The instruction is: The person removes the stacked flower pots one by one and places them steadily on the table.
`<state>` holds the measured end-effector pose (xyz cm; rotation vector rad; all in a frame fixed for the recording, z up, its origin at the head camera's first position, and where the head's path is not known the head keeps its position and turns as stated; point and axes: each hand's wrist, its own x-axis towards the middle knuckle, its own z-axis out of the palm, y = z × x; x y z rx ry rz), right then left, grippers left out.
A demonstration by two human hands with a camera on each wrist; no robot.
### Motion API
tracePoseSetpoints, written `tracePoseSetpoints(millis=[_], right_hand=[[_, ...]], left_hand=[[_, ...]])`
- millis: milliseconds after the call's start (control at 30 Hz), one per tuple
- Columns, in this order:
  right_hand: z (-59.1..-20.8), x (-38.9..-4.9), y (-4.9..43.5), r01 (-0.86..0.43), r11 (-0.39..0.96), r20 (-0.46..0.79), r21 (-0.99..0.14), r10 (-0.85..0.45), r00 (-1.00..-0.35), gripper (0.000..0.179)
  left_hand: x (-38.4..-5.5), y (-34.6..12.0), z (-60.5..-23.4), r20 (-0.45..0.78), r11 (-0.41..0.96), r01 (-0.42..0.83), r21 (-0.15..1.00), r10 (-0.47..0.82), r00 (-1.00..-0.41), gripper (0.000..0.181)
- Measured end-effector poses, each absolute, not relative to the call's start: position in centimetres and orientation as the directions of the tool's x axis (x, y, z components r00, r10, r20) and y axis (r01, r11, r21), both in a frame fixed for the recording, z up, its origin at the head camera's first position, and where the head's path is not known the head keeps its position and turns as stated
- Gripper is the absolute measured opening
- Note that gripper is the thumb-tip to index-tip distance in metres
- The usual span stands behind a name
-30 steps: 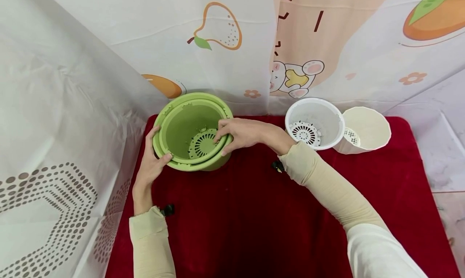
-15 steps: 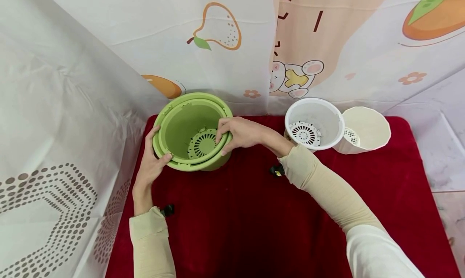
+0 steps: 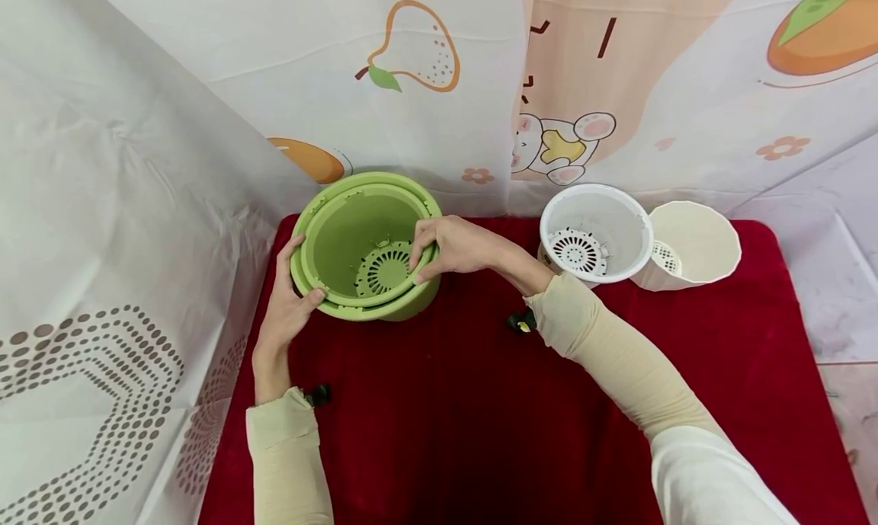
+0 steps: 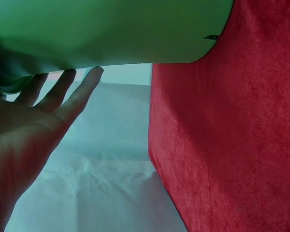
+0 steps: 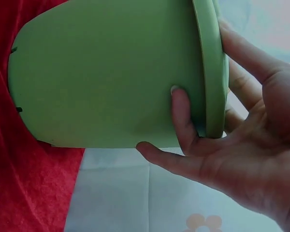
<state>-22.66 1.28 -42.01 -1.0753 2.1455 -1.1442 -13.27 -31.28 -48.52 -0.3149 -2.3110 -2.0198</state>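
Two round green flower pots are nested at the back left of the table in the head view. The inner pot (image 3: 336,243) shows a slotted bottom; the outer pot (image 3: 411,305) surrounds it. My left hand (image 3: 284,308) grips the left side of the pots, thumb over the front rim and fingers along the outer wall. At the right rim, my right hand (image 3: 458,247) holds the edge, with fingers reaching inside. The right wrist view shows fingers on both sides of the rim of the green pot (image 5: 101,72). The left wrist view shows fingers beneath the pot wall (image 4: 111,29).
A white pot (image 3: 624,239) with a slotted bottom stands at the back right, beside a tilted cream faceted pot (image 3: 700,243). Red cloth (image 3: 466,388) covers the table. A printed curtain (image 3: 439,144) hangs close behind, and a pale sheet (image 3: 137,205) borders the left side.
The right thumb has shifted slightly up toward the rim, and the right fingers have bent a little more over the edge. The left hand and the pots look nearly still.
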Motion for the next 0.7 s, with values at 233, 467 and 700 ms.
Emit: tracePoseSetpoints(millis=[233,467,700], right_hand=[[-42.7,-21.9,1.4,-0.432,0.298,0.039,-0.851,-0.785,-0.618,0.010],[-43.6,-21.4,1.7,-0.445,0.229,0.127,-0.866,-0.760,-0.637,0.009],[-43.6,-21.9,1.9,-0.532,0.260,0.119,-0.806,-0.809,-0.576,0.015]], left_hand=[[-13.1,-31.1,-48.4,0.177,0.104,0.187,0.977,0.103,-0.979,0.094],[-13.1,-30.9,-48.1,0.156,0.133,0.171,0.976,0.112,-0.981,0.092],[-13.0,-31.0,-48.3,0.143,0.125,0.155,0.980,0.100,-0.985,0.090]])
